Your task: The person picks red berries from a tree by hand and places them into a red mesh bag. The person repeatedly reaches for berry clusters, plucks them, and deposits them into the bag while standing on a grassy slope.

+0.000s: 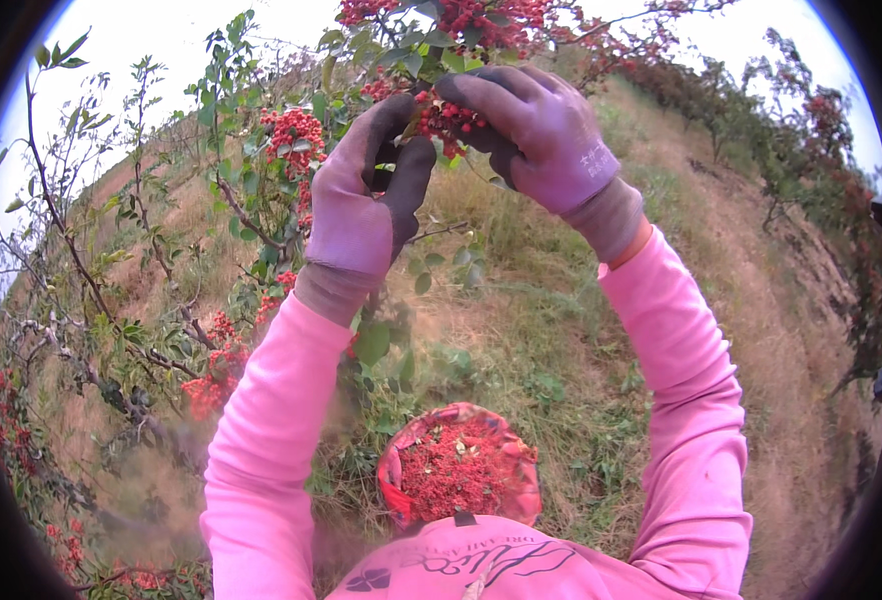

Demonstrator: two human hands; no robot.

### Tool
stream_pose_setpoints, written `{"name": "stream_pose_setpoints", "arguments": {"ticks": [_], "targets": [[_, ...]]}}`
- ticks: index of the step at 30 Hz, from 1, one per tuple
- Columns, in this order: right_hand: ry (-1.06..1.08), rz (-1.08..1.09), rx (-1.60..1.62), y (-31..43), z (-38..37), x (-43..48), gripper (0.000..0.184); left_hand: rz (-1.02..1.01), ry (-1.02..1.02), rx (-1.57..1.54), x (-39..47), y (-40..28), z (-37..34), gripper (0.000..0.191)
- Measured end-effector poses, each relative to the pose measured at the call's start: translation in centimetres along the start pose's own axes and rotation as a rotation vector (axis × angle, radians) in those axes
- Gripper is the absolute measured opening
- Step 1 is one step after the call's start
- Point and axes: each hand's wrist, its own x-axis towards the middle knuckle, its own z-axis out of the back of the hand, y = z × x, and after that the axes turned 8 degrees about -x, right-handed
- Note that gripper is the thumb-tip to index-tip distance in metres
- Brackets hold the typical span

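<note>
Both hands wear purple knit gloves with dark coated fingers and are raised at a shrub with red berries. My right hand (535, 127) has its fingers curled around a cluster of small red berries (448, 120). Just left of that cluster is my left hand (373, 180), thumb and forefinger apart; its fingertips are close to the stem, and whether they touch it is unclear. More red berry bunches (295, 139) hang to the left. Near my body, a red-lined container (392, 487) holds a heap of picked berry clusters (452, 465) with some leaves.
Bare and leafy branches (73, 247) spread across the left side, with further berries (220, 375) low down. More fruit (486, 22) is overhead. Dry grass (501, 315) covers the sloping ground. A row of shrubs (801, 142) runs along the right.
</note>
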Motion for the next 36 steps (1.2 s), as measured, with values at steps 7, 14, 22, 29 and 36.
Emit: {"name": "stream_pose_setpoints", "arguments": {"ticks": [7,14,22,29,36], "targets": [[0.103,-0.597,1.053,-0.6,-1.4,0.3,0.037,-0.071,0.043,-0.087,2.6,0.4,0.0,0.024],[0.189,-1.112,1.347,-1.4,-2.0,-0.2,0.039,-0.090,0.017,-0.043,3.0,1.2,0.2,0.016],[-0.003,-1.160,1.292,-2.1,-4.3,-1.9,0.036,-0.018,-0.018,-0.184,1.9,2.5,0.0,0.020],[-0.266,-1.197,1.556,-0.5,-0.7,-6.8,0.030,0.038,-0.014,-0.236,-0.7,2.1,0.8,0.026],[0.628,-0.633,0.857,4.7,2.8,-9.4,0.037,0.133,0.021,-0.170,-3.9,2.0,2.4,0.026]]}}
